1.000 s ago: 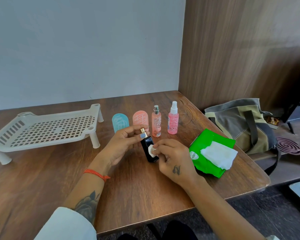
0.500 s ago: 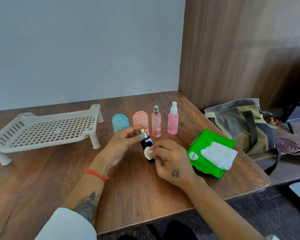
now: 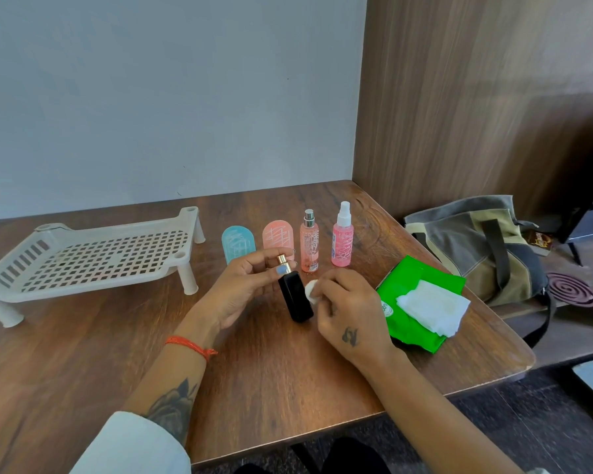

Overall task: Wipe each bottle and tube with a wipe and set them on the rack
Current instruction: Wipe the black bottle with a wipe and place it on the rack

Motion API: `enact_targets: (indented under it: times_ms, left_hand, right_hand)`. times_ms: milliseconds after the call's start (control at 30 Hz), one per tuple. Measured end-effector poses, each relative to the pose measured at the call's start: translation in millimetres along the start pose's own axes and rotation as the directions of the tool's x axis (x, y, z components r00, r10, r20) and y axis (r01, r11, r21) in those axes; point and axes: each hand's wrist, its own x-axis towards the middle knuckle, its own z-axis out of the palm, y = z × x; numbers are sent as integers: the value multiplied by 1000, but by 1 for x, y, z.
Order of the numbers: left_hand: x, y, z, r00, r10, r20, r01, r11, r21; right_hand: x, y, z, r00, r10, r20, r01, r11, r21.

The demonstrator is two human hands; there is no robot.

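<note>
Wipe slid up black bottle; left hand steadying.

Green wipe pack: round white sticker, digits "00" visible, rest hidden. Bottle labels and brown packet lettering too small to read.

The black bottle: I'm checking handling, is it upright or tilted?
Tilted. The black bottle leans, gold cap toward the left hand gripping it, base lower right; the right hand presses a wipe against it.
</note>
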Motion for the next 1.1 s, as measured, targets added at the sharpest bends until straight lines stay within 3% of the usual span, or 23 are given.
enact_targets:
  times_ms: [67,200,500,633,800,1100]
  left_hand:
    - [0,0,0,1000,15,7,-15,1000,1]
    - [-1,0,0,1000,29,12,-29,999,14]
    - [-1,-2,4,997,61,-36,-57,994,98]
    - [0,-2,1,997,55,-62,-50,996,76]
    - [-1,1,2,999,33,-29,-33,999,4]
    - [-1,1,-1,998,41,37,-40,999,-16]
  right_hand:
    - [0,-1,0,1000,-17,-20,18,998,56]
    - [-2,-5,-3,984,-149,96,143,988,66]
    - [-2,-7,-4,956,-196,219,194,981,30]
    - [-3,-3,2,993,-52,105,58,997,-55]
    - [-1,3,2,988,113,-102,-110,993,35]
    - [1,4,7,991,108,-84,-93,982,162]
